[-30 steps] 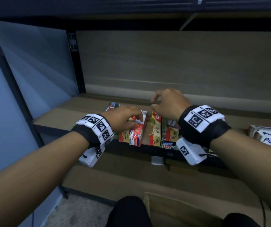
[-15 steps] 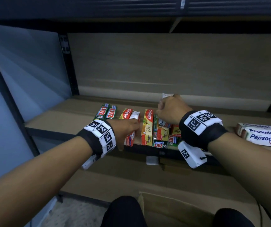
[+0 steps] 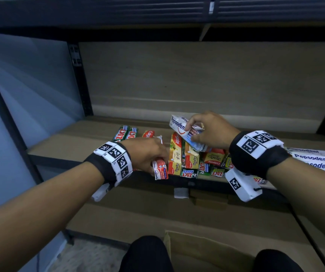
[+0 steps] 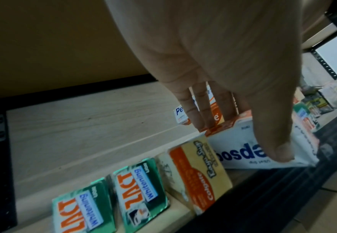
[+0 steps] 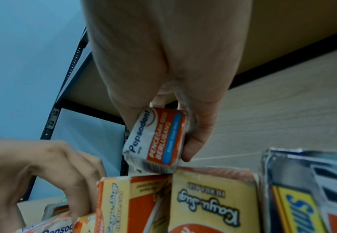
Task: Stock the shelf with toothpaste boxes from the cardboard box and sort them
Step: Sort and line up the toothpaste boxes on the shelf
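Note:
Toothpaste boxes lie in a row on the wooden shelf (image 3: 63, 142). My right hand (image 3: 210, 132) grips a white Pepsodent box (image 3: 179, 125) and holds it tilted above the yellow Colgate boxes (image 3: 176, 154); in the right wrist view the Pepsodent box (image 5: 159, 138) sits between thumb and fingers. My left hand (image 3: 147, 154) grips another Pepsodent box (image 3: 159, 170) at the shelf's front edge, with the thumb (image 4: 279, 151) on its white face (image 4: 241, 151). Green Zact boxes (image 3: 125, 133) lie at the left of the row.
Long Pepsodent boxes (image 3: 318, 160) lie at the right of the shelf. More Zact and Colgate boxes (image 3: 212, 167) crowd the front edge under my right wrist. A cardboard box (image 3: 206, 250) stands open below, between my knees. A dark upright post (image 3: 79, 79) bounds the shelf's left.
My right hand has lifted a Pepsodent box up out of the row and tilted it. My left hand has slid toward the shelf's front edge, holding its box.

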### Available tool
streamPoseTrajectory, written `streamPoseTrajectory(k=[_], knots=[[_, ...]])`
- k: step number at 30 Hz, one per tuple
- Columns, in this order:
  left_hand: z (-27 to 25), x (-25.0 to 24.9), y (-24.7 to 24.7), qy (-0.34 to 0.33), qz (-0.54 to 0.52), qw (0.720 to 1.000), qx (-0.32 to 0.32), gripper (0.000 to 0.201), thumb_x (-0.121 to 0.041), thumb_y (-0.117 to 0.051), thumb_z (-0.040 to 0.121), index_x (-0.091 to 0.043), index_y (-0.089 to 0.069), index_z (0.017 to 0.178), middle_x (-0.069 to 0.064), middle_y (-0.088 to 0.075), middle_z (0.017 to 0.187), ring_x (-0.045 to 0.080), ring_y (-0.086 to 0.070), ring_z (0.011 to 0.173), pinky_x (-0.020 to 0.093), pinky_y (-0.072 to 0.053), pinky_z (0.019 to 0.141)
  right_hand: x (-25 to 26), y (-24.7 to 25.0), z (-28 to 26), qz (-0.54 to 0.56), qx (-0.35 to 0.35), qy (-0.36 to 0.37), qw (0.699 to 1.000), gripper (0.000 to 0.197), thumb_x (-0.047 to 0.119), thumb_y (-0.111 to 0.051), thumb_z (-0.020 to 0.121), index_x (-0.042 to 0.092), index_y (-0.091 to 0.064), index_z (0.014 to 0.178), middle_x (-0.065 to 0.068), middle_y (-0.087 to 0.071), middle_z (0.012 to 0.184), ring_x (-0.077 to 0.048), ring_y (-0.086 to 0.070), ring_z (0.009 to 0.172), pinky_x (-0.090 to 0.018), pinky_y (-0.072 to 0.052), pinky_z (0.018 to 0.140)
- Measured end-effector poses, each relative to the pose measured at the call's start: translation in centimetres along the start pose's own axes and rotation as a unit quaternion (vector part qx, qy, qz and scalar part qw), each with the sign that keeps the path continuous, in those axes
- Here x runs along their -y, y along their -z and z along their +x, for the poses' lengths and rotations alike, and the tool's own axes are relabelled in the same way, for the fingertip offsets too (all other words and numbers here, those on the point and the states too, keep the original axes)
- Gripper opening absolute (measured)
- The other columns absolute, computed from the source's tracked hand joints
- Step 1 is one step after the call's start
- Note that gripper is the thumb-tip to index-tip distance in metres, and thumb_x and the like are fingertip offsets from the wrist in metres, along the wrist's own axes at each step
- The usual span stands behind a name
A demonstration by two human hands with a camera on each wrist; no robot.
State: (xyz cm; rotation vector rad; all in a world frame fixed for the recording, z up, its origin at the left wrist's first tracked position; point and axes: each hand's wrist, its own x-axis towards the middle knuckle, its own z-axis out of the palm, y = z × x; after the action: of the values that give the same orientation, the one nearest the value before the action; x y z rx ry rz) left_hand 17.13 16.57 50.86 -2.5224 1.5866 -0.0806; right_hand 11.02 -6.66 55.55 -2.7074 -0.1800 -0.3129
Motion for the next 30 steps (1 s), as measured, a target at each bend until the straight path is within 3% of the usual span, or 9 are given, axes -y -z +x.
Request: streamPoseTrajectory(k=[2,6,10,15,18,23,25,28,30], knots=[[-0.2,0.4,-0.4,0.001,-0.020,1.000,-0.011,0.046,-0.040,-0.079,0.077,-0.031,-0.062,0.119,-0.014,-0.061,0.121,0.009,-0.050,0.114,0.035,-0.047,0.097,-0.1,0.1,0.0,0.015,0.003,0.001,1.000,0.032,0.022,-0.080,0.081,0.035,-0.065,0.106,-0.001,-0.052,0.133,-0.017,-0.052,0.115,-0.034,-0.051,0.087],[0.1,1.3,-1.4,0.019,-0.038,0.999,-0.035,0.048,-0.028,-0.079,0.076,-0.030,-0.059,0.120,-0.009,-0.061,0.119,0.012,-0.052,0.113,0.037,-0.047,0.098,-0.2,0.3,0.5,0.014,0.014,-0.048,0.999,0.048,0.027,-0.076,0.083,0.032,-0.057,0.127,0.000,-0.057,0.133,-0.014,-0.058,0.097,-0.026,-0.047,0.066],[0.7,1.8,-1.7,0.041,-0.038,0.997,-0.053,0.041,-0.016,-0.074,0.081,-0.033,-0.060,0.116,-0.010,-0.063,0.113,0.012,-0.058,0.107,0.040,-0.052,0.090,-0.2,0.2,0.6,0.018,0.007,-0.084,0.996,0.042,0.031,-0.074,0.084,0.031,-0.060,0.123,0.001,-0.062,0.123,-0.010,-0.057,0.082,-0.019,-0.040,0.053],[0.4,2.0,-1.1,0.010,-0.029,0.998,-0.061,0.032,-0.019,-0.071,0.085,-0.031,-0.063,0.114,-0.013,-0.065,0.113,0.007,-0.060,0.106,0.036,-0.053,0.089,-0.3,0.0,0.5,0.094,-0.023,-0.105,0.990,0.030,0.028,-0.078,0.082,0.033,-0.069,0.109,0.004,-0.067,0.121,-0.009,-0.066,0.085,-0.024,-0.053,0.063],[-0.3,1.9,-0.4,-0.003,-0.027,0.997,-0.078,0.035,-0.022,-0.069,0.087,-0.034,-0.062,0.120,-0.015,-0.065,0.118,0.006,-0.057,0.111,0.035,-0.052,0.093,-0.7,-0.1,0.0,0.149,-0.040,-0.116,0.981,0.019,0.026,-0.077,0.083,0.033,-0.072,0.099,0.007,-0.071,0.109,-0.007,-0.069,0.085,-0.025,-0.055,0.065],[-1.8,1.8,1.0,-0.007,-0.057,0.987,-0.153,0.034,-0.019,-0.068,0.090,-0.023,-0.064,0.123,-0.004,-0.067,0.120,0.015,-0.063,0.107,0.039,-0.052,0.091,-1.6,0.3,-0.8,0.202,-0.052,-0.110,0.972,0.011,0.024,-0.077,0.083,0.029,-0.073,0.092,0.008,-0.074,0.096,-0.009,-0.072,0.082,-0.036,-0.060,0.079],[-2.0,1.7,1.5,0.001,-0.083,0.975,-0.205,0.036,-0.019,-0.069,0.090,-0.021,-0.061,0.125,-0.002,-0.067,0.118,0.011,-0.062,0.103,0.035,-0.052,0.089,-1.9,0.6,-1.1,0.215,-0.049,-0.113,0.969,0.010,0.023,-0.078,0.083,0.028,-0.074,0.091,0.007,-0.075,0.095,-0.011,-0.073,0.082,-0.040,-0.060,0.082],[-1.5,0.6,3.0,0.028,-0.111,0.964,-0.241,0.038,-0.021,-0.068,0.091,-0.020,-0.059,0.128,-0.007,-0.062,0.117,0.000,-0.052,0.101,0.025,-0.048,0.089,-2.3,1.2,-1.8,0.228,-0.043,-0.113,0.966,0.010,0.022,-0.076,0.085,0.027,-0.073,0.092,0.005,-0.076,0.093,-0.014,-0.074,0.082,-0.040,-0.061,0.079],[-0.8,-0.3,3.9,0.019,-0.124,0.960,-0.250,0.038,-0.021,-0.065,0.092,-0.019,-0.056,0.129,-0.012,-0.054,0.116,0.000,-0.051,0.105,0.021,-0.046,0.089,-2.6,1.7,-2.4,0.220,-0.044,-0.109,0.968,0.010,0.021,-0.074,0.087,0.026,-0.073,0.095,0.006,-0.075,0.093,-0.015,-0.073,0.082,-0.031,-0.059,0.062]])
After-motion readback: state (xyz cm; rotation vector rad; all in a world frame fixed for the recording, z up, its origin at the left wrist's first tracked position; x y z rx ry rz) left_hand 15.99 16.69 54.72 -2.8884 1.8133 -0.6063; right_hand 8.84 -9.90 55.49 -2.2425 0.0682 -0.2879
